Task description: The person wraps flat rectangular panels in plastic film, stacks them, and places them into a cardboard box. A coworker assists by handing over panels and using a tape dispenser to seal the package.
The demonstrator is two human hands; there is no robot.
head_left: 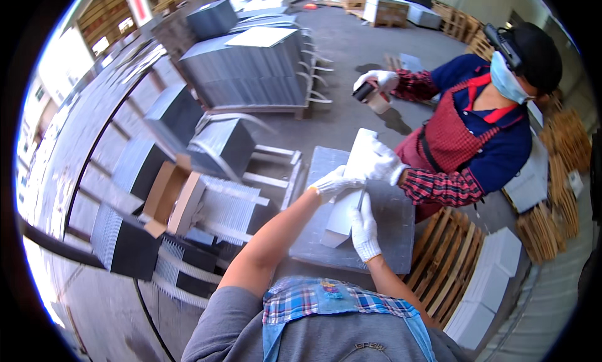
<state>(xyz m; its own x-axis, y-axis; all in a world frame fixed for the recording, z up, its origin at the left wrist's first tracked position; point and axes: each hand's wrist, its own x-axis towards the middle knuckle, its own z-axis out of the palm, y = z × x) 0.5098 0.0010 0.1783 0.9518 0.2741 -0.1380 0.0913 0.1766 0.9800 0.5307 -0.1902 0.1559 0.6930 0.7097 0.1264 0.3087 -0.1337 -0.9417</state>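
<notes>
A long white box [343, 218] rests on a grey slab-topped work surface [395, 227], running away from me. Both my hands wear white knitted gloves. My left hand [335, 184] is closed over the box's left side near its middle. Along the right side lies my right hand [364, 232], its fingers pressed against the box wall. A co-worker's gloved hand [384, 164] also touches the far part of the box. That person's other gloved hand [380, 83] holds up what looks like a tape dispenser [372, 99].
The co-worker [464, 124] stands close on the right. A wooden pallet [446, 262] and white stacked boxes [486, 287] lie at the near right. To the left are an open cardboard carton [164, 199] and bundled grey tiles [222, 146]. A large grey stack [244, 70] stands behind.
</notes>
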